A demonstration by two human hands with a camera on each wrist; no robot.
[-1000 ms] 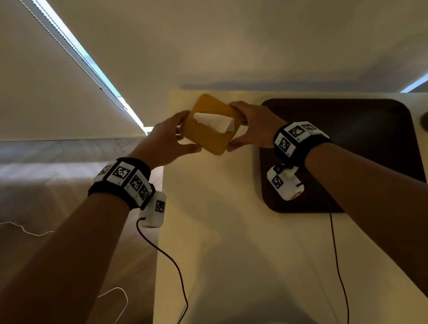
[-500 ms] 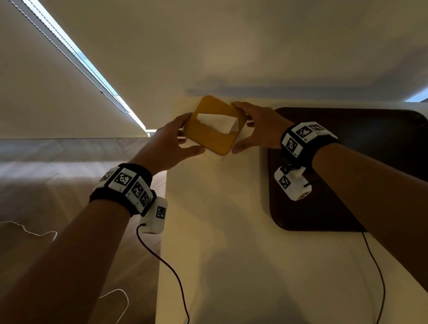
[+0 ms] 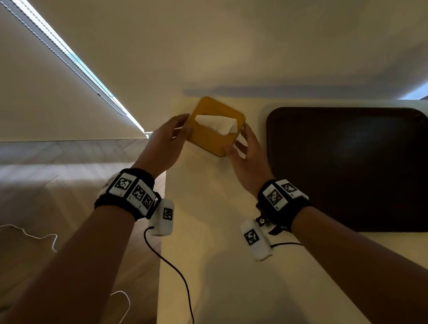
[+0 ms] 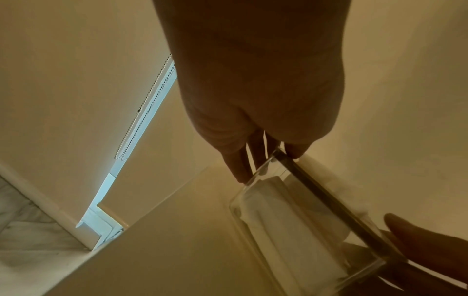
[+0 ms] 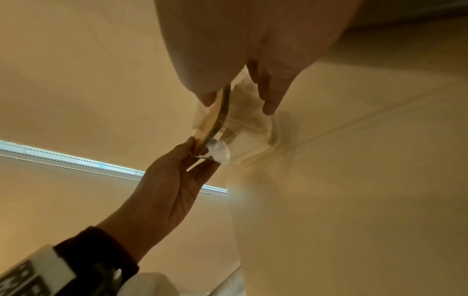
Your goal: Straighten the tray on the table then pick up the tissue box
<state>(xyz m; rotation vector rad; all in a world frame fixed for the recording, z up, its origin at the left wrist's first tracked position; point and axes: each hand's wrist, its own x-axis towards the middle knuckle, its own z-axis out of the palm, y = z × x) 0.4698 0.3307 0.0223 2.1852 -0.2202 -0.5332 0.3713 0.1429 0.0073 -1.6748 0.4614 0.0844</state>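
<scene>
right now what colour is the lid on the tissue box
Mustard yellow; the tissue box lid shows best in the head view.

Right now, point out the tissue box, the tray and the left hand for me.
tissue box (image 3: 210,140): head view, on its yellow lid, near side.
tray (image 3: 354,167): head view, on its dark flat middle.
left hand (image 3: 161,149): head view, on the back of the hand.

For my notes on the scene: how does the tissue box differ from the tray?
The tissue box is yellow-topped and small; the tray is dark brown and much larger. The left hand and right hand hold the box; nothing touches the tray. Both have rounded corners.
</scene>
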